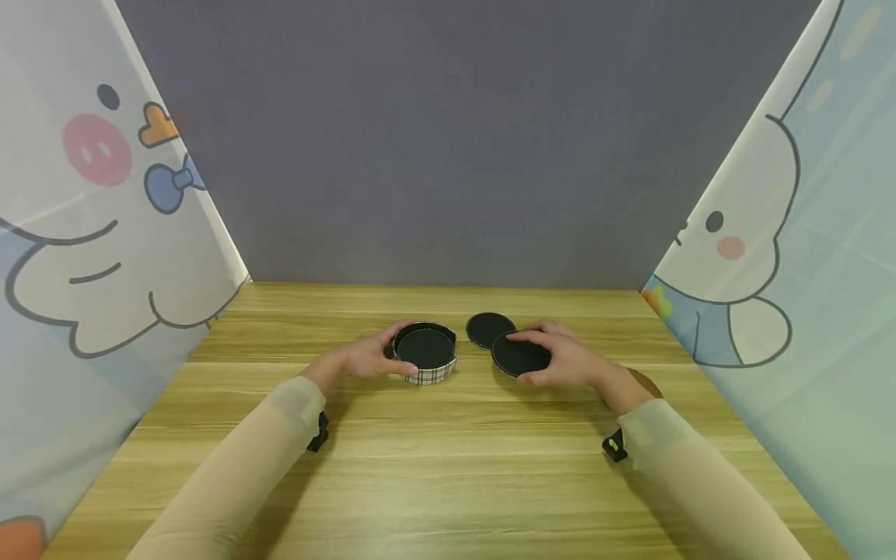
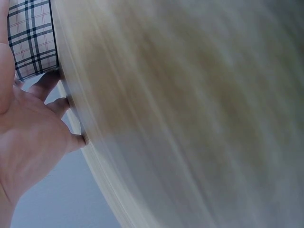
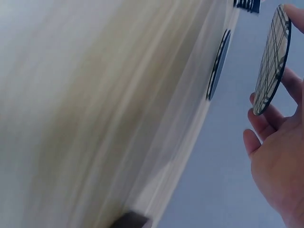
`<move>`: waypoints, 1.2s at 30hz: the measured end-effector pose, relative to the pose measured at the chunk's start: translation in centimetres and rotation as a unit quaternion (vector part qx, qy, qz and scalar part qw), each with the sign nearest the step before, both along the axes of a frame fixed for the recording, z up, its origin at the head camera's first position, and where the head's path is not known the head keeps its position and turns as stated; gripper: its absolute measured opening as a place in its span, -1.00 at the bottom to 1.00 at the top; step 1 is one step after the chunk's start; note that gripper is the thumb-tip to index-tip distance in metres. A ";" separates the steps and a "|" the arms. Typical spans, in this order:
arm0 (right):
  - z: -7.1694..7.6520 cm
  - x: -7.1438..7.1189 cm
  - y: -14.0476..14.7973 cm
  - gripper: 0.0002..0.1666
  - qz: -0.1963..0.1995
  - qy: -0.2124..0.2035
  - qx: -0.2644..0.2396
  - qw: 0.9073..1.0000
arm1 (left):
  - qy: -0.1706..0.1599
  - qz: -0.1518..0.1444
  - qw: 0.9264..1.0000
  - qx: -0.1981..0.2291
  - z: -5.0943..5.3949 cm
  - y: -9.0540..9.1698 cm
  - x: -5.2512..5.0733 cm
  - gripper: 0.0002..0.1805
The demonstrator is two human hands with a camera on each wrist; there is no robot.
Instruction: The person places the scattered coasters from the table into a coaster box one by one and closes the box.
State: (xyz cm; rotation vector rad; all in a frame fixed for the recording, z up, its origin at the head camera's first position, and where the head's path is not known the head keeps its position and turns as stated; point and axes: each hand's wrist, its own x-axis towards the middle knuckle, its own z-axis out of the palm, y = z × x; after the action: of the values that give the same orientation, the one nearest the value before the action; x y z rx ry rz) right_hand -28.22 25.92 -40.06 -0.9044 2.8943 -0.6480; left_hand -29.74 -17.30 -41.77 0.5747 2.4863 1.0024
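Observation:
My left hand (image 1: pixel 365 355) holds a round coaster holder (image 1: pixel 430 376) by its side, thumb at the front and fingers behind. The holder has a black-and-white plaid wall and a black disc inside; its plaid side (image 2: pixel 33 38) fills a corner of the left wrist view. In my right hand (image 1: pixel 572 362) is a round coaster (image 1: pixel 516 356), black on top, pinched at its edge. The right wrist view shows this coaster's plaid underside (image 3: pixel 273 61), raised off the table. Behind it, a black round coaster (image 1: pixel 486 327) lies flat on the table.
A brown round piece (image 1: pixel 645 383) lies partly hidden beneath my right forearm. The wood-grain table (image 1: pixel 448 482) ends at a grey back panel (image 1: pixel 448 155). Cartoon-printed cloth walls (image 1: pixel 833 327) stand at left and right.

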 end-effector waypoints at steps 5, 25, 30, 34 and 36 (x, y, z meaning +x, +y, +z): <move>-0.1 -0.4 -1.7 -0.09 0.008 -0.006 -0.011 1.000 | 0.000 0.001 1.000 -0.004 -0.2 0.0 -0.1 0.28; 0.0 -2.8 -9.5 -0.09 0.045 -0.009 -0.045 0.998 | -0.010 -0.002 1.000 0.004 -0.1 -0.1 -0.3 0.25; -0.3 -3.6 -11.1 -0.11 0.058 -0.022 -0.036 0.997 | -0.007 -0.006 1.000 0.001 -0.2 -0.1 -0.4 0.25; -0.6 -3.9 -12.2 -0.12 0.065 -0.035 -0.036 0.997 | -0.005 -0.003 1.000 -0.001 -0.3 -0.1 -0.4 0.25; -0.6 -4.0 -12.8 -0.13 0.066 -0.043 -0.036 0.996 | -0.004 -0.004 1.000 -0.001 -0.3 -0.1 -0.4 0.25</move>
State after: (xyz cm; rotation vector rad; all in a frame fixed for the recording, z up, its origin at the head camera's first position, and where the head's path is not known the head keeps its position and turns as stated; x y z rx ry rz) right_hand -32.24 13.11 -40.70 -1.0386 2.7250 -0.7646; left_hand -30.16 -17.39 -42.07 0.5794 2.4760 0.9976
